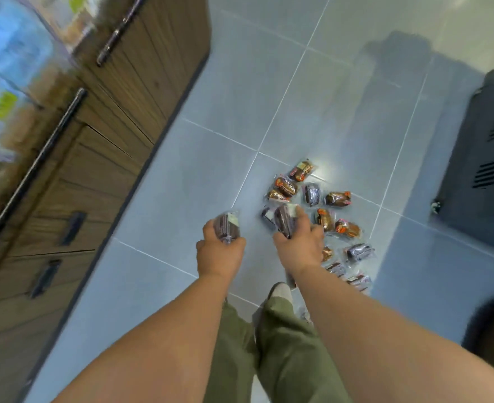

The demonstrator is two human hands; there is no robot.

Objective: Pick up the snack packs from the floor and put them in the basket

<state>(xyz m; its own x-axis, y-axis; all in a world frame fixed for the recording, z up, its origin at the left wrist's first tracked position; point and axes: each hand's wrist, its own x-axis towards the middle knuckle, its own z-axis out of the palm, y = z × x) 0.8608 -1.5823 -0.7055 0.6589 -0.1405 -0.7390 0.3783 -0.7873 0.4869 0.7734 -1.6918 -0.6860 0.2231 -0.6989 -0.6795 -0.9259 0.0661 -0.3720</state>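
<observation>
While you stand over the grey tiled floor (205, 175), your left hand (221, 254) is curled round a dark snack pack (226, 228) and holds it clear of the tiles, with its pale end pointing away from you. Your right hand (299, 242) grips a second dark pack (283, 221) the same way, with the fingers wrapped over its far edge.

The loose snack packs (312, 194) lie scattered on the floor just beyond your right hand and off to its right. An orange-and-brown cluster (285, 186) sits ahead of the fingertips. Two more orange ones (347, 228) lie just to the right of the knuckles. Several dark ones (359, 252) trail back beside your right wrist and forearm. None lie on the tiles to the left of your left hand.

Well to the left of that hand runs a wooden drawer cabinet (117, 135) with dark handles. Well to the right of your right hand stands a dark vented appliance (484, 146). Between your forearms you can see your green trousers (286, 344) and one shoe (280, 289).
</observation>
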